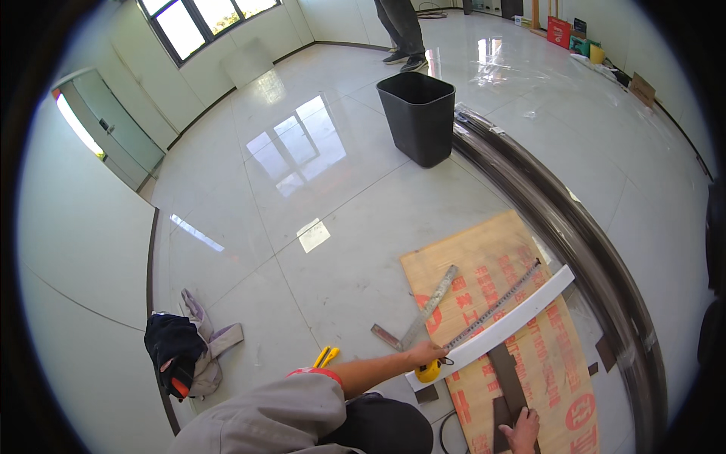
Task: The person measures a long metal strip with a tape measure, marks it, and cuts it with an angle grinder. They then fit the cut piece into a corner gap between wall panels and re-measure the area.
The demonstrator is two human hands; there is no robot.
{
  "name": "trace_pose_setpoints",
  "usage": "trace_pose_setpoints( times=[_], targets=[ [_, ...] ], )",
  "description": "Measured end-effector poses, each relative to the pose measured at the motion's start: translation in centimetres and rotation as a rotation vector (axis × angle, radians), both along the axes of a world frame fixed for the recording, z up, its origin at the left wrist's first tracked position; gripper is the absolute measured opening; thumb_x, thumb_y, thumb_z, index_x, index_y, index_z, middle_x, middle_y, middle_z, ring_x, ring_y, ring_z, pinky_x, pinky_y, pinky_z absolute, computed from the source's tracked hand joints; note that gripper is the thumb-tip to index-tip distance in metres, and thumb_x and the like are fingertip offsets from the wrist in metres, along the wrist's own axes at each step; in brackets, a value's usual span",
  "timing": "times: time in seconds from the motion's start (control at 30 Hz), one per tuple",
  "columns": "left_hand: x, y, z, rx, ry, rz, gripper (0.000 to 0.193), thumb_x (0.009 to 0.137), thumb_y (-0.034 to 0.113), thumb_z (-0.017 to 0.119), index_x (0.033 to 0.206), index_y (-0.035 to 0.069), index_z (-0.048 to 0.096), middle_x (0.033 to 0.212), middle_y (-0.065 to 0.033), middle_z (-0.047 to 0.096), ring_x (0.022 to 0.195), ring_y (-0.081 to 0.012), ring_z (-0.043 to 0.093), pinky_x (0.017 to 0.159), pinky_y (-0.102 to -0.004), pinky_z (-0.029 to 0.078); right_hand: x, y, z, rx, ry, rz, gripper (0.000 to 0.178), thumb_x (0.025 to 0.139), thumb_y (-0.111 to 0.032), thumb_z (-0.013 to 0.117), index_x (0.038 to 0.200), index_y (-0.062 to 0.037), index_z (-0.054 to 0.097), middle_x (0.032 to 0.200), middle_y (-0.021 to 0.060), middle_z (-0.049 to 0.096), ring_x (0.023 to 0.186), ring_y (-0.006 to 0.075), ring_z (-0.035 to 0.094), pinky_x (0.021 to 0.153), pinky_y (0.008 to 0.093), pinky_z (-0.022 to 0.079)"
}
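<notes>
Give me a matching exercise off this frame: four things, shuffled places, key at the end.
Things
1. Yellow-cased tape measure
2. Tall black plastic bin
3. Silver L-shaped metal square
4. Grey-and-dark fabric bag

Places
A. On the glossy pale tiled floor, near the white wall at picture left
B. Lying partly on the flat tan sheet with red print
C. Held in the person's left hand
D. Standing upright beside the long, dark, shiny strips

Pairs: 1-C, 2-D, 3-B, 4-A
</notes>
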State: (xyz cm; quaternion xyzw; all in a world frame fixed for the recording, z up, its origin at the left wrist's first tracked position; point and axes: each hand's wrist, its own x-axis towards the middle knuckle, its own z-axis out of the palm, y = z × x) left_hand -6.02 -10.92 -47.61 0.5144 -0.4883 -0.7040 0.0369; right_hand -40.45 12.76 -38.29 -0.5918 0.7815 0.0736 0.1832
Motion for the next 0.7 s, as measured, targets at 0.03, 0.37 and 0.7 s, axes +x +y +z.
trace_pose_setpoints(
  times=[0.03, 0.37, 0.7],
  targets=[
    [0.1, 0.3, 0.2, 0.009, 0.010, -0.004, 0.047, 0.099, 0.044, 0.062, 0.106, -0.001, 0.075, 0.099, -0.0060, 0.074, 0.092, -0.0137, 0.065, 0.083, -0.0302, 0.050, 0.1, 0.5, -1.0, -0.019, 0.037, -0.038, 0.075, 0.074, -0.026, 0.085, 0.133, 0.0009, 0.047, 0.127, 0.0202, 0.055, 0.115, 0.0379, 0.055, 0.095, 0.0490, 0.049],
    [4.6, 1.8, 0.3, 0.216, 0.188, 0.170, 0.047, 0.100, 0.043, 0.061, 0.111, -0.002, 0.070, 0.101, -0.0082, 0.073, 0.086, -0.0190, 0.071, 0.077, -0.0334, 0.055, -2.2, -0.8, -4.3, 0.073, 0.009, -0.322, 0.080, 0.064, -0.018, 0.089, 0.131, -0.0004, 0.049, 0.128, 0.0218, 0.053, 0.119, 0.0399, 0.053, 0.102, 0.0495, 0.046],
    [3.8, 3.4, 2.5, 0.434, 0.311, 0.234, 0.047, 0.103, 0.038, 0.057, 0.119, -0.006, 0.061, 0.113, -0.0128, 0.067, 0.103, -0.0268, 0.071, 0.084, -0.0362, 0.056, -1.6, -3.5, -1.3, -0.114, 0.093, -0.267, 0.061, 0.073, -0.017, 0.079, 0.125, -0.0012, 0.051, 0.119, 0.0198, 0.058, 0.112, 0.0376, 0.059, 0.095, 0.0474, 0.048]
  ],
)
